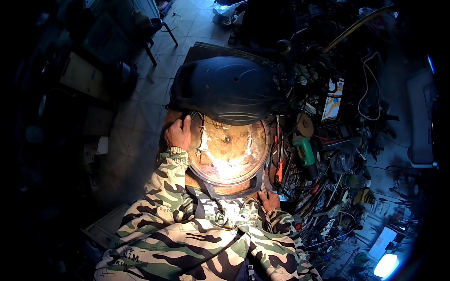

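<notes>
A round, stained metal pan (229,169) with a black rim lies in front of me, brightly lit, with burnt-looking brown and whitish patches inside. Behind it, a large black domed shell (227,86) covers its far edge. My left hand (179,134) grips the pan's left rim, its thumb up along the edge and its other fingers bent. A black curved handle (234,193) sticks out at the near side. Close to the handle's right end, my right hand (269,201) is bent with its fingers curled; what they hold, if anything, is unclear.
Right of the pan lie a red-handled screwdriver (279,172) and a green angle grinder (304,151) with a tan disc. Heaped tools and cables spread farther right. A lit lamp (386,265) glows at the lower right. A dark chair (152,40) stands on the tiled floor (150,100).
</notes>
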The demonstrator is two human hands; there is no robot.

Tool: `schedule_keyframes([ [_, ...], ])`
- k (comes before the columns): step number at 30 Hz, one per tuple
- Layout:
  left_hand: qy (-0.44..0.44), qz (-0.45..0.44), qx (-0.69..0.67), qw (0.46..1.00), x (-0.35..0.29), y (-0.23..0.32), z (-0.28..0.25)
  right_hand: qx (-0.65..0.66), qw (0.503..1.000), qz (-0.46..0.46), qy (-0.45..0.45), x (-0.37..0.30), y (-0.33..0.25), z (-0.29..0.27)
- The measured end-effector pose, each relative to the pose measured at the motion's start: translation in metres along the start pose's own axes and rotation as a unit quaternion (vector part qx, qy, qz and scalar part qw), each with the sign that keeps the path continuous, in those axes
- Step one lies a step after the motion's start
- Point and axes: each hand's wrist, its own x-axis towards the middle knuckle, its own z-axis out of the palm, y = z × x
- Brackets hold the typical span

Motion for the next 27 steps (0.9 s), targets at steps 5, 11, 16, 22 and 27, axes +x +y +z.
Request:
schedule_keyframes([
  [5, -0.015, -0.007, -0.008, 1.000, -0.001, -0.002, 0.009, 0.026, 0.999, -0.010, 0.026, -0.007, -0.003, -0.007],
  [11, -0.012, -0.017, 0.007, 1.000, 0.000, -0.005, 0.002, 0.007, 1.000, 0.001, 0.004, -0.002, -0.011, -0.007],
  [16, 0.001, 0.005, 0.010, 1.000, 0.000, -0.002, 0.005, 0.012, 1.000, 0.005, 0.021, -0.004, 0.000, 0.001],
  [22, 0.013, 0.012, 0.047, 0.999, 0.000, -0.004, 0.009, 0.105, 0.992, -0.006, 0.067, -0.018, -0.019, -0.008],
  [27, 0.007, 0.022, 0.042, 0.999, 0.002, -0.008, 0.010, 0.139, 0.981, 0.007, 0.135, -0.042, -0.024, -0.014],
])
